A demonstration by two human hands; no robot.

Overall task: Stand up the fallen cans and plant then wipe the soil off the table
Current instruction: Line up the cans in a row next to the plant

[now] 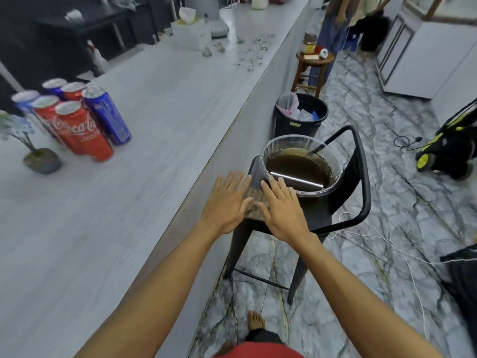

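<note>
Several red and blue cans (77, 117) stand upright in a cluster at the left of the long grey table (144, 156). A small plant in a grey pot (41, 160) stands upright in front of them. Both of my hands rest flat on a brownish cloth (254, 202) lying on a black metal stool (322, 213) beside the table edge. My left hand (227, 200) presses the cloth's left part and my right hand (281, 208) its right part, fingers spread. Scattered dark soil (255, 51) lies on the table far away.
A clear bowl of brown water (300, 165) sits on the stool just beyond my hands. A black bin (299, 116), a wooden stool (313, 65) with jars, and a person stand further along. Cables and a yellow-black machine (449, 146) lie on the marble floor at right.
</note>
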